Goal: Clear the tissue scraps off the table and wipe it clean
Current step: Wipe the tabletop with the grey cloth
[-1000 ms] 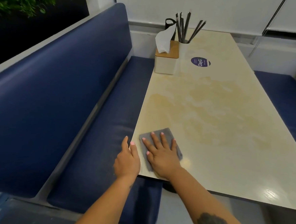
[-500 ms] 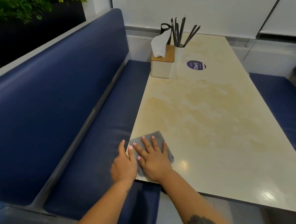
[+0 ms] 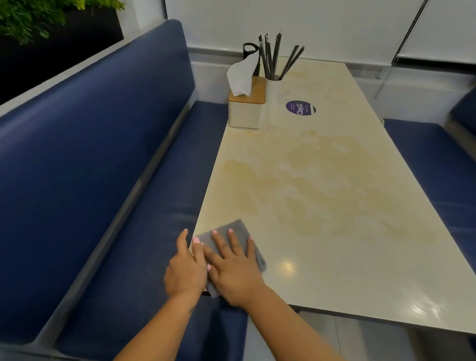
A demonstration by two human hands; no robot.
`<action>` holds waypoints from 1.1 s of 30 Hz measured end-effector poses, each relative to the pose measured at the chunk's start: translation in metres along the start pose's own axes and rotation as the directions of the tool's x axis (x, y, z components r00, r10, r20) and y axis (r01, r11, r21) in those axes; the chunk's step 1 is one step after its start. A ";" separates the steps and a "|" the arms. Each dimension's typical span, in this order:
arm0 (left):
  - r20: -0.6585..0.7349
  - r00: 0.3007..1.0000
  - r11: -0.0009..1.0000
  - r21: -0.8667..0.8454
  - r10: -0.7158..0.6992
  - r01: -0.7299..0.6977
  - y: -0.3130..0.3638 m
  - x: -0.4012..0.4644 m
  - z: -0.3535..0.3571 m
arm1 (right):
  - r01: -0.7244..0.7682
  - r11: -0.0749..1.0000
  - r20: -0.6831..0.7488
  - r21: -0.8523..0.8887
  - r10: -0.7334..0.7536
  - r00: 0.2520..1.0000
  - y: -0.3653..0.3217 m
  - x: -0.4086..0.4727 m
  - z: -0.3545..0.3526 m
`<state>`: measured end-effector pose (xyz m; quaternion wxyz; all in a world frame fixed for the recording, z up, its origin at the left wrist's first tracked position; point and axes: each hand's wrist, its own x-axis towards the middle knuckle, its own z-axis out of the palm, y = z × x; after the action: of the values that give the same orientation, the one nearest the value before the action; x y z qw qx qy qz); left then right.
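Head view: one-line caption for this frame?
Right hand presses grey cloth at table corner; left hand at the edge.

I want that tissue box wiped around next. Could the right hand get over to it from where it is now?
Probably yes: the tabletop between the right hand, flat on the grey cloth, and the tissue box at the far left edge shows nothing in the way, though she may need to lean forward.

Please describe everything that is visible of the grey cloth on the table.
The grey cloth is a small, soft-looking piece, plain and without pattern, lying flat at the near left corner of the cream table. Its left part reaches the table's edge. The right hand presses on it with straight, spread fingers and covers most of it. The left hand, at the table's edge, touches or overlaps its left side. No tissue scraps show on it.
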<state>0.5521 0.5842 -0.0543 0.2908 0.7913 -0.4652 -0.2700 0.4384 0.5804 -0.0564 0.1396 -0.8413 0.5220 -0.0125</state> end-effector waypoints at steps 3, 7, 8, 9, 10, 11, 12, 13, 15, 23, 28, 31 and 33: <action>0.003 1.000 1.000 0.007 0.010 -0.010 0.000 -0.001 0.000 | 0.043 0.999 -0.008 0.017 -0.043 0.999 0.020 -0.031 0.003; 0.006 1.000 1.000 0.014 0.004 -0.005 -0.001 -0.001 0.000 | -0.117 0.993 -0.013 -0.031 0.117 0.993 0.054 -0.039 -0.002; 0.007 1.000 1.000 0.017 0.002 -0.002 -0.001 0.000 0.000 | -0.155 0.988 -0.013 -0.020 0.155 0.988 0.053 -0.030 -0.004; 0.007 1.000 1.000 0.017 -0.001 0.001 -0.001 0.000 0.000 | -0.177 0.984 -0.020 -0.004 0.177 0.984 0.048 -0.021 -0.005; 0.005 1.000 1.000 0.016 -0.003 0.003 -0.001 0.000 0.001 | -0.180 0.984 -0.027 0.008 0.180 0.983 0.040 -0.015 -0.006; 0.004 1.000 1.000 0.016 -0.005 0.005 -0.002 0.000 0.001 | -0.164 0.986 -0.026 0.014 0.164 0.986 0.033 -0.012 -0.005; 0.004 1.000 1.000 0.015 -0.005 0.005 -0.001 0.000 0.001 | -0.130 0.991 -0.020 0.011 0.130 0.991 0.029 -0.015 -0.003; 0.005 1.000 1.000 0.014 -0.004 0.004 -0.001 0.000 0.001 | -0.084 0.996 -0.017 0.007 0.084 0.996 0.029 -0.023 -0.001; 0.004 1.000 1.000 0.014 0.001 -0.001 -0.002 0.000 0.001 | -0.034 0.999 -0.020 0.011 0.034 0.999 0.042 -0.048 0.001; 0.001 1.000 1.000 0.008 0.002 -0.002 -0.003 0.000 0.002 | -0.241 0.971 -0.031 0.002 0.241 0.970 0.052 -0.025 -0.006; -0.003 1.000 1.000 -0.016 -0.017 0.017 -0.002 -0.001 0.002 | -0.031 0.999 -0.013 -0.010 0.031 0.999 0.049 -0.053 0.002; -0.005 1.000 1.000 -0.020 -0.021 0.021 0.000 -0.002 0.002 | -0.098 0.994 -0.020 -0.038 0.097 0.995 0.079 -0.070 -0.002; -0.010 1.000 1.000 -0.014 -0.023 0.023 0.000 -0.001 0.002 | -0.169 0.985 -0.015 -0.037 0.169 0.986 0.088 -0.059 -0.007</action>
<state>0.5504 0.5846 -0.0559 0.2958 0.7958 -0.4528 -0.2725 0.3339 0.5943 -0.0644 0.1211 -0.7964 0.5925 0.0041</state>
